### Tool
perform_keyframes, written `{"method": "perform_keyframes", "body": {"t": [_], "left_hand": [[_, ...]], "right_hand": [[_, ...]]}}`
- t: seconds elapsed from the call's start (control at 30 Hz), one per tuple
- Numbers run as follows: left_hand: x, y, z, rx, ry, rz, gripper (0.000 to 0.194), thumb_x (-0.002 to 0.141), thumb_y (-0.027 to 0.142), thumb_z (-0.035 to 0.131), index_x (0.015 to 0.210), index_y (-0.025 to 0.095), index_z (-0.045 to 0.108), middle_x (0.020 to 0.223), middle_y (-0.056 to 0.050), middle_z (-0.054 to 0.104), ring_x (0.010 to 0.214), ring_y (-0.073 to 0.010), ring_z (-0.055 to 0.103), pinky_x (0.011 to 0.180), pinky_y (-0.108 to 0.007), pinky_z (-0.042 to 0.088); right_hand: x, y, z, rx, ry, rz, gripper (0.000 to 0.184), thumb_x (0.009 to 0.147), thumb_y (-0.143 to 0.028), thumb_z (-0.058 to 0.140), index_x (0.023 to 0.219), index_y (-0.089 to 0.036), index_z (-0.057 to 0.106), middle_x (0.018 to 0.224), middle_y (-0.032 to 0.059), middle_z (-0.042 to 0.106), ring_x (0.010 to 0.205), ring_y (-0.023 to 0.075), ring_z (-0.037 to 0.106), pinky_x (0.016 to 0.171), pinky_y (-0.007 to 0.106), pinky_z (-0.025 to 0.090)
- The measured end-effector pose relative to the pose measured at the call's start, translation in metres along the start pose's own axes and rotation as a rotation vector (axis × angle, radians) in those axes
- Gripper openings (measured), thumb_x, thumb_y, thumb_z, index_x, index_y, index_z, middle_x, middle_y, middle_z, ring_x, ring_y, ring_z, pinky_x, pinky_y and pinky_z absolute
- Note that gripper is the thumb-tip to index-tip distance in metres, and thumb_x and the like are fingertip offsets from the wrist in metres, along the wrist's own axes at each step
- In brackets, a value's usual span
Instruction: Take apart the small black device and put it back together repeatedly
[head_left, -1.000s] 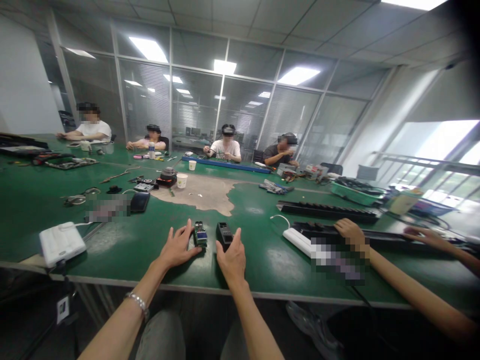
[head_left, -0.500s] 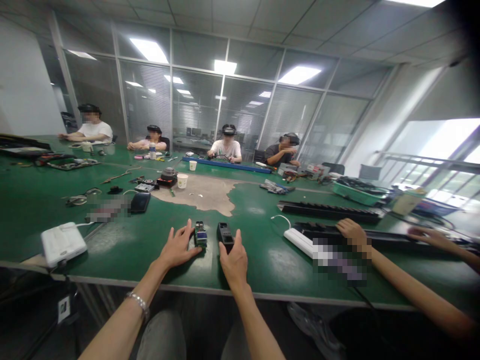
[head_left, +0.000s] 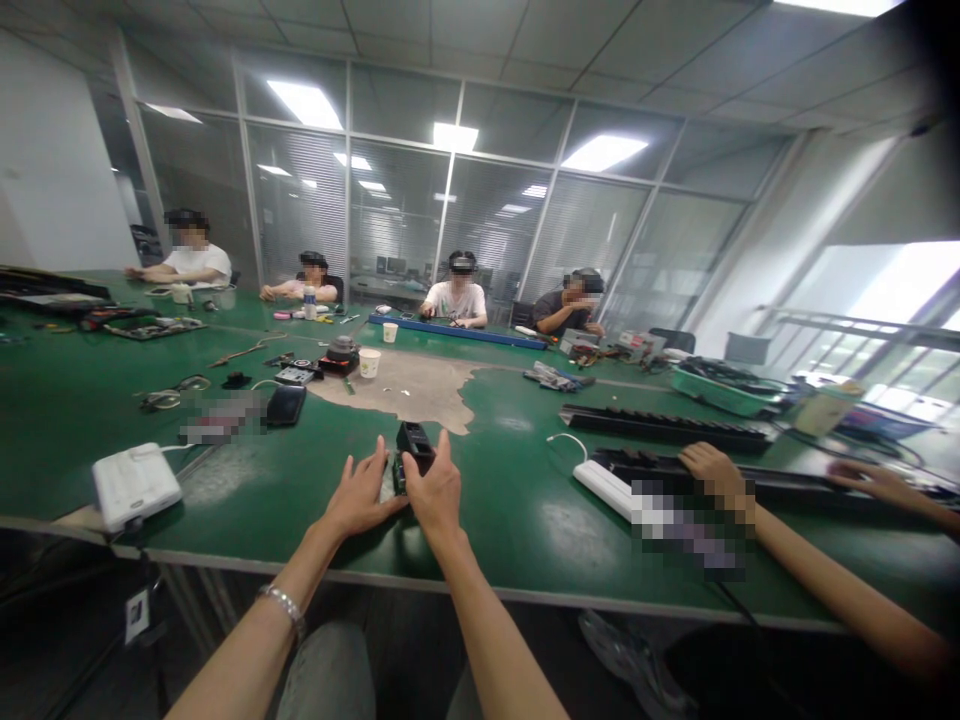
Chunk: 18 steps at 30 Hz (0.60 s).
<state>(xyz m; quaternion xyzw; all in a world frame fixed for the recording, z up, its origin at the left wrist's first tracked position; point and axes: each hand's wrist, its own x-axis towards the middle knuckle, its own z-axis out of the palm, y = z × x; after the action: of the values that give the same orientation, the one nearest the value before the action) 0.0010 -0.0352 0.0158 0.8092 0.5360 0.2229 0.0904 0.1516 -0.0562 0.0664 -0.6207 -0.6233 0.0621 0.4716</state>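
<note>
Glass partitions (head_left: 401, 215) back a green tabletop (head_left: 510, 540), where four people (head_left: 455, 300) sit along the far edge, one behind a blue bar (head_left: 480, 335). Near the middle of the close edge, a person's right hand (head_left: 435, 490) grips a black case (head_left: 413, 437) between thumb and fingers. Just beneath it in view, partly hidden, is a green board (head_left: 400, 476); whether the two touch cannot be told. The left hand (head_left: 364, 498), fingers spread, is at the board's left side, its grip unclear. Toward the near left corner sits a white box (head_left: 137, 487), with a phone (head_left: 286, 406) farther from the edge. Toward the right edge, a co-worker's hand (head_left: 716, 472) is at a black rail (head_left: 795, 482), beside a white strip (head_left: 609, 491).
</note>
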Motion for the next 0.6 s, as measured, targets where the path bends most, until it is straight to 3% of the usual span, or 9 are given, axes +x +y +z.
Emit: {"method": "perform_keyframes", "body": {"t": [0.37, 0.6], "left_hand": [[-0.003, 0.002, -0.004, -0.005, 0.012, 0.004, 0.108, 0.084, 0.056, 0.05, 0.143, 0.013, -0.029, 0.152, -0.017, 0.029, 0.14, -0.0288, 0.026, 0.114, -0.053, 0.007], [-0.005, 0.006, -0.006, 0.002, -0.002, -0.012, 0.096, 0.086, 0.041, 0.043, 0.144, 0.012, -0.028, 0.151, -0.017, 0.031, 0.14, -0.0254, 0.027, 0.114, -0.051, 0.009]], "right_hand": [[-0.002, -0.016, -0.003, -0.177, -0.097, -0.004, 0.079, 0.087, -0.036, 0.053, 0.147, 0.0, 0.017, 0.113, 0.0219, 0.063, 0.103, 0.0284, 0.062, 0.085, 0.033, 0.045], [-0.021, -0.009, 0.007, -0.189, -0.092, -0.04, 0.077, 0.086, -0.031, 0.054, 0.147, 0.0, 0.018, 0.114, 0.0212, 0.062, 0.102, 0.0281, 0.061, 0.086, 0.034, 0.045]]}}
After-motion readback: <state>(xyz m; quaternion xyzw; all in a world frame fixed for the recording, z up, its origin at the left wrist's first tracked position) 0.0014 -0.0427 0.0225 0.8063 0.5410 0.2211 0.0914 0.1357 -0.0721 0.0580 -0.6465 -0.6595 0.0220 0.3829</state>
